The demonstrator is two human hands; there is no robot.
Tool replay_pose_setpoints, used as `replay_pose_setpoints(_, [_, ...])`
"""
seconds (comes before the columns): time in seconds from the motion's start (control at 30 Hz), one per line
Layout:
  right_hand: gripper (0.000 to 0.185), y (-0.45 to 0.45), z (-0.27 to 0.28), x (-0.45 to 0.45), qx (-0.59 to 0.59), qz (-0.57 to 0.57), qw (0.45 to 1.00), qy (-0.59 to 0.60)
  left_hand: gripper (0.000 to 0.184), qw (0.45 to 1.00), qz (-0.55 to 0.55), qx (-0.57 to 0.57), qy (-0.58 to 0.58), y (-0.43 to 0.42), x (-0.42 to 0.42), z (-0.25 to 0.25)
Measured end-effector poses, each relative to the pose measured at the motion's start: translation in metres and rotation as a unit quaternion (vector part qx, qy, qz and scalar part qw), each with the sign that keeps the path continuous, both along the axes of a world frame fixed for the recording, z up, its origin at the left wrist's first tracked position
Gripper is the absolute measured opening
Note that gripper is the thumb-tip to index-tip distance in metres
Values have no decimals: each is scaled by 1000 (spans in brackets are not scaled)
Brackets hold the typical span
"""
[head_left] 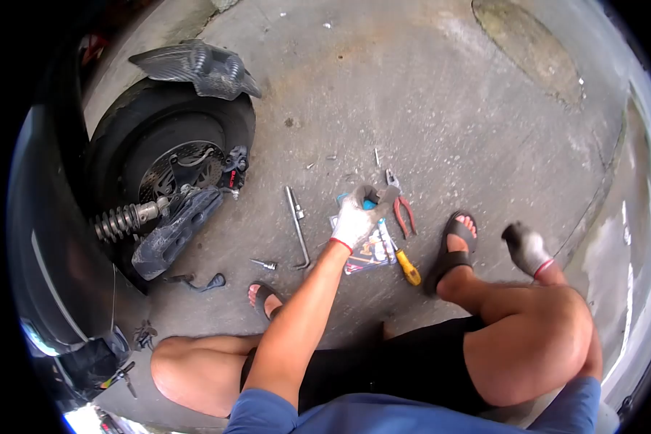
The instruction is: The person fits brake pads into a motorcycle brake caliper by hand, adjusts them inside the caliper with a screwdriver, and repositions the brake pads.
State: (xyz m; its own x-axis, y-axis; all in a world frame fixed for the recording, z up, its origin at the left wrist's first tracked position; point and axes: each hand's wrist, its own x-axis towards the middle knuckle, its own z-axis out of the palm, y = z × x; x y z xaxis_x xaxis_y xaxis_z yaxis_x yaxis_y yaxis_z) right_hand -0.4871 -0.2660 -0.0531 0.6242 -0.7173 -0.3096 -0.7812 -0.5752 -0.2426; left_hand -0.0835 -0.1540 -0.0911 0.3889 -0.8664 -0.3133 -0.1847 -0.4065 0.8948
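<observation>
My left hand [354, 217], in a white glove with dark grey fingers, is over the tools on the ground. Its fingers curl at a blue item [369, 205] that shows on both sides of the hand; what it is I cannot make out. Close by lie red-handled pliers [403, 211], a screwdriver [408, 267] with a yellow handle and a printed sheet or packet [369, 259]. An L-shaped wrench [296, 226] lies to the left. My right hand [526, 247], gloved likewise, hangs beside my right knee with fingers curled and nothing visible in them.
On the left stands a vehicle wheel [112, 126] with a brake disc, a coil spring [126, 220], a dark swingarm [177, 235] and a fender [210, 69]. A socket piece [264, 265], a dark lever-like part [213, 282] and a bolt [376, 157] lie on the concrete.
</observation>
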Motion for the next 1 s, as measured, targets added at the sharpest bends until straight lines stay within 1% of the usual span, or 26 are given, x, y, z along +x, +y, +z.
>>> replay_pose_setpoints(0.03, [18,-17,37,26,-36,16,996,-82,38,1000,4,-16,5,-2,-7,9])
replay_pose_setpoints(0.1, [21,-32,112,92,-10,70,985,-160,35,985,18,-123,120,-4,-20,25])
replay_pose_setpoints(0.13, [27,-28,146,127,53,54,982,-173,34,988,13,-95,124,-2,-25,59])
replay_pose_setpoints(0.17, [34,-21,172,158,118,37,975,-185,34,986,18,-107,126,0,-28,77])
replay_pose_setpoints(0.23, [43,-8,202,203,135,118,972,-152,34,983,16,-136,124,6,-31,99])
replay_pose_setpoints(0.27, [43,-3,203,217,106,149,970,-163,32,972,37,-173,157,8,-34,105])
replay_pose_setpoints(0.3, [44,0,197,229,78,181,965,-174,32,969,44,-185,156,12,-34,112])
replay_pose_setpoints(0.33, [41,2,193,241,6,234,949,-212,31,967,52,-188,162,17,-33,123])
replay_pose_setpoints(0.37, [41,4,195,248,0,248,946,-208,31,965,62,-192,167,22,-31,132])
replay_pose_setpoints(0.43, [34,13,201,263,71,215,953,-201,31,961,82,-210,160,29,-29,138])
replay_pose_setpoints(0.47, [26,16,201,267,61,225,957,-175,32,960,87,-209,163,32,-30,137])
replay_pose_setpoints(0.5, [26,18,204,270,58,239,955,-168,33,960,92,-207,168,35,-30,136])
replay_pose_setpoints(0.53, [23,19,206,271,77,208,961,-167,34,950,78,-216,213,39,-29,133])
replay_pose_setpoints(0.57, [21,19,207,271,95,175,966,-166,34,947,88,-222,215,42,-30,130])
replay_pose_setpoints(0.6, [18,16,202,270,60,195,956,-210,37,897,144,-233,348,44,-33,127])
replay_pose_setpoints(0.63, [18,10,196,268,60,204,955,-205,43,825,194,-239,473,47,-34,126])
replay_pose_setpoints(0.67, [18,4,190,266,83,125,964,-222,59,795,195,-228,528,50,-32,124])
replay_pose_setpoints(0.7, [18,7,193,271,106,42,965,-237,59,791,200,-232,530,53,-32,122])
replay_pose_setpoints(0.73, [21,11,202,271,193,-14,955,-226,62,770,202,-257,547,55,-33,120])
replay_pose_setpoints(0.77, [21,17,207,274,194,-11,955,-222,65,749,203,-281,564,56,-35,118])
replay_pose_setpoints(0.8, [24,24,209,275,236,-12,945,-224,65,747,207,-282,566,56,-36,118])
replay_pose_setpoints(0.87, [29,31,202,276,319,-19,919,-230,71,737,194,-354,541,54,-38,119])
replay_pose_setpoints(1.0, [30,41,191,282,285,-56,931,-220,75,723,180,-392,539,54,-39,129])
